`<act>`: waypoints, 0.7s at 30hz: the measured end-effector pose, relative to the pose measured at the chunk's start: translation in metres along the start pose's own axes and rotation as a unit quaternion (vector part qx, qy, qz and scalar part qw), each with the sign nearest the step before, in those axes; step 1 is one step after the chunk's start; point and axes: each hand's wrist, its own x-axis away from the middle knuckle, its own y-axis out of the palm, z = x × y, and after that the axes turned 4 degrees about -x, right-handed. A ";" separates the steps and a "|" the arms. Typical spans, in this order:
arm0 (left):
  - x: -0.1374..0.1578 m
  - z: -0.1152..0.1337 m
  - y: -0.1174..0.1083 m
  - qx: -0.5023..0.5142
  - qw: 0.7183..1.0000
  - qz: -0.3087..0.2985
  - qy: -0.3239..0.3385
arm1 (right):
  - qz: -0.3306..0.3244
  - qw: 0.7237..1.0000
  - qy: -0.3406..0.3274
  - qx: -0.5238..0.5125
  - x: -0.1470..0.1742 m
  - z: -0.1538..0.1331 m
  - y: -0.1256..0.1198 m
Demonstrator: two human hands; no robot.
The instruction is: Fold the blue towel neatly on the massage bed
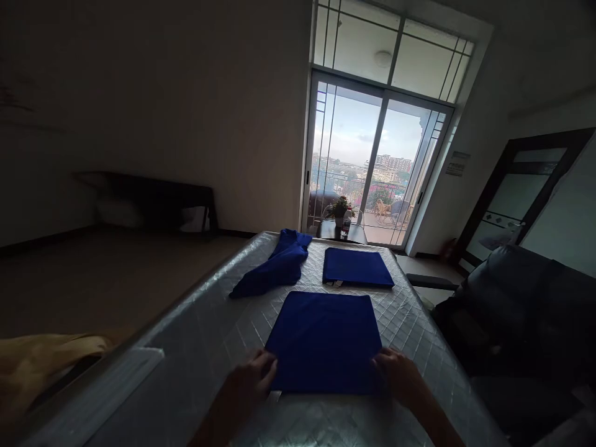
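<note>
A flat, squared blue cloth [326, 341] lies on the quilted, shiny table cover [223, 347] right in front of me. My left hand [254, 375] pinches its left edge, fingers closed. On the opposite edge, my right hand [393, 371] grips the cloth between thumb and fingers. A small white tag pokes out near the lower left corner. Behind it rests a neat stack of folded blue cloth [357, 267], with pale tags at its front edge. A crumpled blue cloth [277, 267] lies loosely to the left of that stack.
A pale flat strip [112, 391] lies along the table's left side, near yellow fabric [41, 366]. A dark sofa [526, 310] stands close on the right. Beyond the far edge are a small table [330, 232] with a potted plant [341, 210] and sliding glass doors [372, 155].
</note>
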 end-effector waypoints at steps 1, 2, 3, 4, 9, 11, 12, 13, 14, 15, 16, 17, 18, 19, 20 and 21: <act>-0.006 0.012 0.002 -0.008 0.999 0.002 0.038 | 0.012 1.000 0.006 -0.014 -0.008 -0.004 0.003; -0.011 0.025 0.005 -0.008 0.996 0.004 0.093 | 0.024 0.999 0.018 -0.023 -0.016 -0.007 0.009; -0.016 0.039 0.010 -0.002 0.988 0.005 0.154 | 0.035 0.999 0.034 -0.022 -0.024 -0.009 0.016; -0.021 0.053 0.015 0.003 0.978 0.003 0.206 | 0.038 0.998 0.051 -0.015 -0.031 -0.009 0.024; -0.042 0.092 0.055 -0.003 0.954 -0.013 0.298 | 0.000 0.994 0.113 0.012 -0.045 0.004 0.061; -0.047 0.088 0.067 -0.010 0.954 -0.018 0.300 | -0.007 0.993 0.120 0.007 -0.044 0.009 0.067; -0.048 0.083 0.070 -0.014 0.956 -0.018 0.292 | -0.007 0.993 0.121 0.005 -0.043 0.011 0.068; -0.048 0.076 0.070 -0.017 0.960 -0.017 0.278 | -0.006 0.993 0.120 0.003 -0.042 0.012 0.068; -0.048 0.069 0.067 -0.021 0.965 -0.015 0.262 | -0.003 0.993 0.120 0.001 -0.042 0.012 0.068; -0.047 0.062 0.063 -0.026 0.969 -0.013 0.246 | -0.001 0.993 0.120 -0.001 -0.042 0.012 0.068; -0.045 0.055 0.057 -0.032 0.972 -0.010 0.231 | 0.000 0.993 0.120 -0.003 -0.042 0.012 0.067; -0.043 0.047 0.050 -0.042 0.976 -0.006 0.214 | 0.000 0.993 0.119 -0.005 -0.042 0.011 0.067; -0.041 0.040 0.044 -0.055 0.980 0.001 0.192 | -0.001 0.993 0.119 -0.006 -0.043 0.011 0.067; -0.038 0.033 0.039 -0.072 0.984 0.010 0.166 | -0.002 0.993 0.119 -0.006 -0.043 0.010 0.067; -0.036 0.027 0.034 -0.090 0.986 0.019 0.138 | -0.003 0.993 0.120 -0.006 -0.043 0.010 0.067; -0.033 0.020 0.031 -0.109 0.987 0.027 0.114 | -0.003 0.993 0.120 -0.006 -0.042 0.010 0.067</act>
